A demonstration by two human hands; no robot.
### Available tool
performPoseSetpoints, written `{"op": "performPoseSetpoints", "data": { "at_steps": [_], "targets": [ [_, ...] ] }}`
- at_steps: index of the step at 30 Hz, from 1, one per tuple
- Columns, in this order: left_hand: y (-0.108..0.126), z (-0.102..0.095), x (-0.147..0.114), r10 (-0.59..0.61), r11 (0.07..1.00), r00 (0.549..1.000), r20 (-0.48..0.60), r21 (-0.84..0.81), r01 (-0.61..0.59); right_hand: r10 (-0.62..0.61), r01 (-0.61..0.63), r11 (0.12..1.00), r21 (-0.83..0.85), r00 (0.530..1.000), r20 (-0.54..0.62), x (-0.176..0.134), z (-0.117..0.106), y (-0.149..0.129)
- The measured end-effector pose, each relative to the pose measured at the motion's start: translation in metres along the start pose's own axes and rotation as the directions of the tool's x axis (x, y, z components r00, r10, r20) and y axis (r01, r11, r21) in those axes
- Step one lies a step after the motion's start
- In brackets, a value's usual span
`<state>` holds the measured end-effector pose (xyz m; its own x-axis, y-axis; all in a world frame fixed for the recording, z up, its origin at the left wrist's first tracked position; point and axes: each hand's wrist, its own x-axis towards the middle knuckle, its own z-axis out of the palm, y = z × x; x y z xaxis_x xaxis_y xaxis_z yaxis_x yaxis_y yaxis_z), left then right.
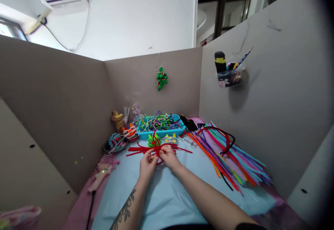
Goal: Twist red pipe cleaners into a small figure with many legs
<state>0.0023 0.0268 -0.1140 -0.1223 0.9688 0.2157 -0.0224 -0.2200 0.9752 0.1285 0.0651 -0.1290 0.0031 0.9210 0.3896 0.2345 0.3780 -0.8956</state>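
Observation:
Several red pipe cleaners (157,149) meet in a dense middle, with loops and straight ends sticking out to both sides. My left hand (149,161) pinches this red bundle from the left, and my right hand (168,156) grips it from the right, the two hands almost touching. Fingertips partly hide the middle of the bundle. Just behind it sit a green pipe-cleaner figure (153,140) and a small yellow and blue one (170,139). To their right lies a pair of scissors (190,141).
A blue basket (161,133) of pipe-cleaner scraps stands at the back. Many coloured pipe cleaners (229,157) are spread on the right. A pink glue gun (100,177) with a lit green light and a dark bowl (114,146) are on the left. Grey partitions enclose the table.

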Motion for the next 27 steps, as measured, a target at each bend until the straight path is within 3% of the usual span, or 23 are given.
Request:
{"op": "performPoseSetpoints", "data": {
  "at_steps": [5, 9, 12, 15, 19, 22, 27],
  "targets": [
    [0.001, 0.001, 0.002, -0.067, 0.995, 0.993, -0.097, -0.075, 0.059, 0.007, -0.008, 0.993, 0.120, 1.000, 0.007, -0.003, 0.004, -0.003],
    [0.001, 0.000, 0.003, -0.089, 0.986, 0.986, -0.141, -0.149, 0.068, 0.004, -0.004, 0.996, 0.093, 1.000, 0.004, -0.005, 0.003, -0.008],
    [-0.001, -0.003, 0.005, -0.132, 0.975, 0.977, -0.168, -0.197, 0.098, -0.091, 0.090, 0.996, -0.015, 0.995, -0.052, -0.003, -0.003, -0.009],
    [-0.001, -0.006, 0.006, -0.186, 0.962, 0.967, -0.174, -0.231, 0.143, -0.276, 0.250, 0.954, -0.164, 0.947, -0.163, -0.003, -0.010, -0.008],
    [0.000, -0.007, 0.006, -0.225, 0.949, 0.966, -0.127, -0.252, 0.188, -0.509, 0.472, 0.803, -0.363, 0.861, -0.007, -0.006, -0.018, -0.010],
    [0.002, -0.007, 0.005, -0.244, 0.944, 0.966, -0.081, -0.250, 0.217, -0.534, 0.508, 0.728, -0.460, 0.841, 0.083, -0.007, -0.021, -0.014],
    [0.004, -0.007, 0.004, -0.245, 0.944, 0.966, -0.080, -0.249, 0.218, -0.552, 0.522, 0.709, -0.474, 0.829, 0.087, -0.004, -0.021, -0.014]
  ]
}}
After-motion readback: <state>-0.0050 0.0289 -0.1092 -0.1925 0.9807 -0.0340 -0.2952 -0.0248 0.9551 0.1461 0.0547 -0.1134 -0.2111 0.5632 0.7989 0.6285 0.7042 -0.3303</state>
